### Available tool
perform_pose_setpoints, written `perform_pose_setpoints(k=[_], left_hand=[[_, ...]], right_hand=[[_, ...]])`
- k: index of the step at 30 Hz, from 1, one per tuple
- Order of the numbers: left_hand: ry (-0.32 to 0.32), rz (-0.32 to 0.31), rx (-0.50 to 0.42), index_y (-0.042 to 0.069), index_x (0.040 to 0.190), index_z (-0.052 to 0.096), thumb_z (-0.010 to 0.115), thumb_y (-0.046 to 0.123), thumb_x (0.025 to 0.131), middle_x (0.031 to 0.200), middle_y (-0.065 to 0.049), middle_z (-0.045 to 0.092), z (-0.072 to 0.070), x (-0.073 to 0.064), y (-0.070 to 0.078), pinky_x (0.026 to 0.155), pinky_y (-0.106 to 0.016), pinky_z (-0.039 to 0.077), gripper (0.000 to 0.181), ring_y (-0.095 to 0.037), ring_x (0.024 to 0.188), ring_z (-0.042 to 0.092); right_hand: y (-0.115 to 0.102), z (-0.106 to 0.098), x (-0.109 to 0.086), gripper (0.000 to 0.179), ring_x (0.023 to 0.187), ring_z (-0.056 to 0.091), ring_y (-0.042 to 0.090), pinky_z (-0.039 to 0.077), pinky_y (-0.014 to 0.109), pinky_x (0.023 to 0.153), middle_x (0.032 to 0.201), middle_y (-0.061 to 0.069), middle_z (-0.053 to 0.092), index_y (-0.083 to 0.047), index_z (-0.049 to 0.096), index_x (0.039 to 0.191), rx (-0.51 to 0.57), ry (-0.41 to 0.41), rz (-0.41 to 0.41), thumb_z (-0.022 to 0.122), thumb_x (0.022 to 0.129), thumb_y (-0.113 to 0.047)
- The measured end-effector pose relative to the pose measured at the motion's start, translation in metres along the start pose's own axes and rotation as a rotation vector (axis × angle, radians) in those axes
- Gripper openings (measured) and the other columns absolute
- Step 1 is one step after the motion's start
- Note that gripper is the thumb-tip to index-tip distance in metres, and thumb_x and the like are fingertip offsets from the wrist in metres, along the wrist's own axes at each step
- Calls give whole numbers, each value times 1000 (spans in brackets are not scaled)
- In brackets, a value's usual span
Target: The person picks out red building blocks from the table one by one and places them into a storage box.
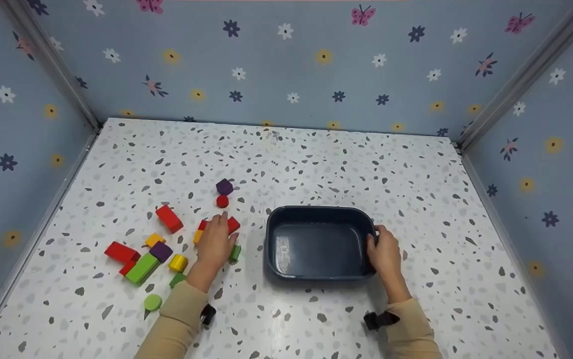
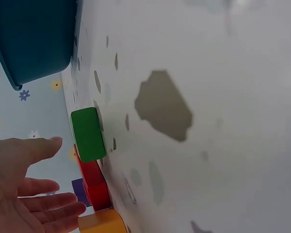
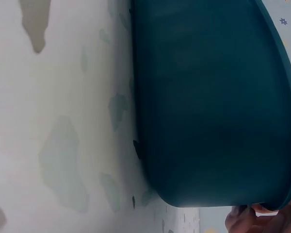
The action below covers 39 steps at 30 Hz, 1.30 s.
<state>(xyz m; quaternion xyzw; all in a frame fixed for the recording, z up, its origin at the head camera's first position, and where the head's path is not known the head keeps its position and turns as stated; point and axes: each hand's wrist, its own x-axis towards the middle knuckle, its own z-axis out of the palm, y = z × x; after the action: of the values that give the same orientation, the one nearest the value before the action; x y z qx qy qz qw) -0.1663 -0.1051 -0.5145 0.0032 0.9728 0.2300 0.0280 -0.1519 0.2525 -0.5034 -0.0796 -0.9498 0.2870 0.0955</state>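
A dark blue rectangular tub stands on the speckled table, its inside bare. At its right end my right hand grips the rim, thumb on the inner side. In the right wrist view the tub's outer wall fills much of the frame, with part of the right hand at its edge. My left hand is over red blocks, its fingers extended. In the left wrist view those fingers are loosely spread beside a green block, a red block and an orange block.
Left of the left hand lie loose red, green, purple and yellow blocks. Beyond it are a purple block and a red round block. Flower-patterned walls enclose the table's back and sides.
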Motion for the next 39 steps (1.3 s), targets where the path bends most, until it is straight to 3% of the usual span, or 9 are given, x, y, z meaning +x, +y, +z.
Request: perform_pose_setpoints(k=[5,12,22,26,33,39], left_hand=[[-30,-14,22,-6,130,35,61,18,84,120,-23,44,2,6,0,90,-43,39,58,-33,105,46],[-61,-15,32,-8,126,40,61,12,83,118,-23,45,6,9,0,91,-42,39,52,-33,106,45],[-18,17,68,-10,111,51,59,-2,81,106,-23,50,9,13,-2,85,-41,43,32,-32,94,49],[-6,31,97,-11,108,53,58,-6,80,102,-23,52,8,14,-1,83,-42,44,29,-33,91,50],[-44,11,91,-11,108,52,56,-5,82,101,-22,52,3,14,0,84,-40,44,28,-31,90,50],[-17,13,70,-11,106,53,55,-4,82,100,-22,52,-3,12,1,83,-41,44,25,-32,90,50]], right_hand=[[1,5,-1,25,89,56,37,43,48,72,98,25,57,6,54,107,-29,13,12,49,88,-10],[1,9,-3,20,78,58,38,44,49,62,88,24,58,4,51,101,-87,21,27,47,89,-11],[1,9,-4,11,62,57,41,40,49,47,72,27,57,0,42,94,-99,16,-18,44,89,-9],[0,10,-4,11,61,57,40,41,47,46,71,27,57,1,42,96,-114,-3,-18,43,90,-8],[-1,9,-4,12,62,56,43,40,49,47,71,28,56,1,42,97,-120,3,-18,43,89,-9],[-1,9,-5,13,62,56,44,40,50,46,72,29,56,1,41,97,-126,-1,-7,43,89,-9]])
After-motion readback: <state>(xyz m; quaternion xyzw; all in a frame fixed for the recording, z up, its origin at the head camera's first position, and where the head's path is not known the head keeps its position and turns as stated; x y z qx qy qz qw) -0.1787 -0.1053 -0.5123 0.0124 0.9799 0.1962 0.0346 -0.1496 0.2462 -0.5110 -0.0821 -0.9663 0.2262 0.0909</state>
